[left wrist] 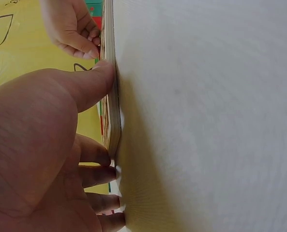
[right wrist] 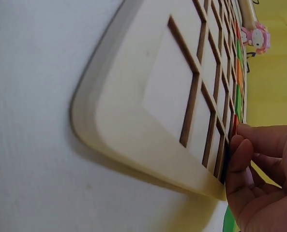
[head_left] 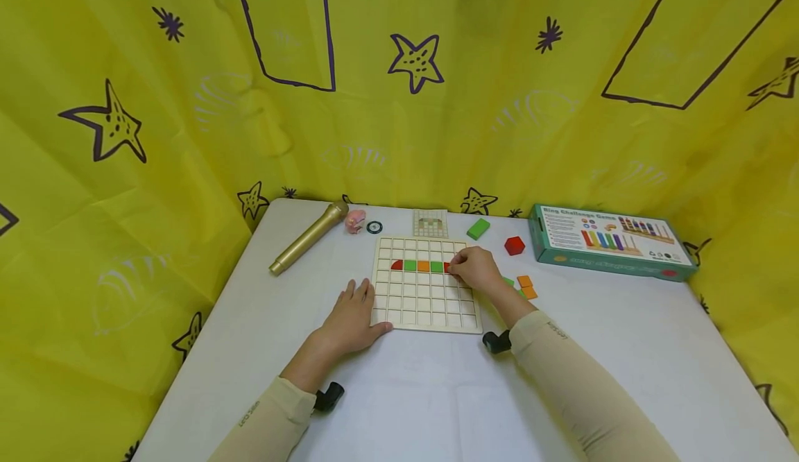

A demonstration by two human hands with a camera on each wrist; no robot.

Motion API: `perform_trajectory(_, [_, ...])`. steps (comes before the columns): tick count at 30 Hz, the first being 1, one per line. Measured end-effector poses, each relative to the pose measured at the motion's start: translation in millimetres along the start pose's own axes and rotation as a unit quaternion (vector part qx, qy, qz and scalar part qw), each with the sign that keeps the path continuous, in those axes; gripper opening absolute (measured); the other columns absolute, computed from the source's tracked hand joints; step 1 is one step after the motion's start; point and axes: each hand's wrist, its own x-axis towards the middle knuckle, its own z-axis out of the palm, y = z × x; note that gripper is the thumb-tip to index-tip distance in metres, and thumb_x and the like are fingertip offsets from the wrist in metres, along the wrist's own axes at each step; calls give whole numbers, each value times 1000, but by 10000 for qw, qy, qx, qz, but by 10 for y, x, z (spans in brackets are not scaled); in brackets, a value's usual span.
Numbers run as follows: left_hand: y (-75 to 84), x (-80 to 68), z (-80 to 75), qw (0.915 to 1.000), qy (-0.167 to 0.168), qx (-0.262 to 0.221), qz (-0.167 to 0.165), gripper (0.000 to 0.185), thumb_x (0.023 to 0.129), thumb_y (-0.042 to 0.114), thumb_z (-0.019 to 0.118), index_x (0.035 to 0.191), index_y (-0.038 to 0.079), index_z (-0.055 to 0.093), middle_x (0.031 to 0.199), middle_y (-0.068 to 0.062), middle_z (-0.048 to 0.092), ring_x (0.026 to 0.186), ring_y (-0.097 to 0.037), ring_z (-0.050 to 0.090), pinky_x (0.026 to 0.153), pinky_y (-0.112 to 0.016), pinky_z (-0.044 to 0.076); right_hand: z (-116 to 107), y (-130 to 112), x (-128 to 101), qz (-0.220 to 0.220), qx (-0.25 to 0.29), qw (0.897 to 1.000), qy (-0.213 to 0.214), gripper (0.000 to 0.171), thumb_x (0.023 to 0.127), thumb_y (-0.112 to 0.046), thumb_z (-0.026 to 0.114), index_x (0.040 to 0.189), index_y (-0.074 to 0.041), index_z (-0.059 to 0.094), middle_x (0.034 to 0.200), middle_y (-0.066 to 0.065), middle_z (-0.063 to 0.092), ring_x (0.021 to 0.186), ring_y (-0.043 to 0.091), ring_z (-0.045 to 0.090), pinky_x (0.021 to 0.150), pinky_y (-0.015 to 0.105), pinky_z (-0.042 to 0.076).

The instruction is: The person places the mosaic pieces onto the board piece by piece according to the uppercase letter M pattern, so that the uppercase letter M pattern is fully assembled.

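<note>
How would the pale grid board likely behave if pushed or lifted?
The grid board is probably stiff, since its solid-looking edge runs straight. Pushed, it would likely slide rather than roll or tip, lying broad and flat on the table. A steep tilt might spill the coloured tiles sitting in its cells.

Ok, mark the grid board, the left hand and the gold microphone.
Grid board (head_left: 424, 291): head view, bare middle cell.
Left hand (head_left: 351, 321): head view, its back.
Gold microphone (head_left: 308, 238): head view, handle's middle.

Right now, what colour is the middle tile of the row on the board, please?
The middle tile is orange, clearest in the head view.
</note>
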Motion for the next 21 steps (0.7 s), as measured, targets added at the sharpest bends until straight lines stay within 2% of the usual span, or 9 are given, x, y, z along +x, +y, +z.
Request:
perform_trajectory(5, [3, 4, 14, 10000, -24, -7, -12, 90, 96, 53, 61, 151, -12, 31, 160, -28, 25, 148, -50, 16, 117, -58, 23, -57, 61, -47, -204, -181, 9996, -35, 9, 95, -15, 71, 95, -6, 71, 92, 8, 66, 87, 24, 56, 74, 29, 49])
perform_trajectory(12, [-9, 17, 19, 10000, -12, 4, -4, 90, 96, 53, 62, 151, -12, 31, 160, -28, 25, 148, -50, 16, 117, -58, 23, -202, 179, -216, -188, -164, 9997, 54, 9, 93, -14, 72, 97, -5, 71, 91, 8, 66, 85, 25, 57, 72, 30, 51])
perform_trajectory(21, [-11, 25, 12, 10000, -18, -18, -28, 92, 96, 53, 62, 152, -12, 30, 160, -28, 25, 148, -50, 16, 117, -58, 23, -414, 365, -442, -387, -684, 9969, -25, 9, 94, -15, 70, 97, -7, 72, 91, 6, 67, 85, 24, 58, 74, 34, 51])
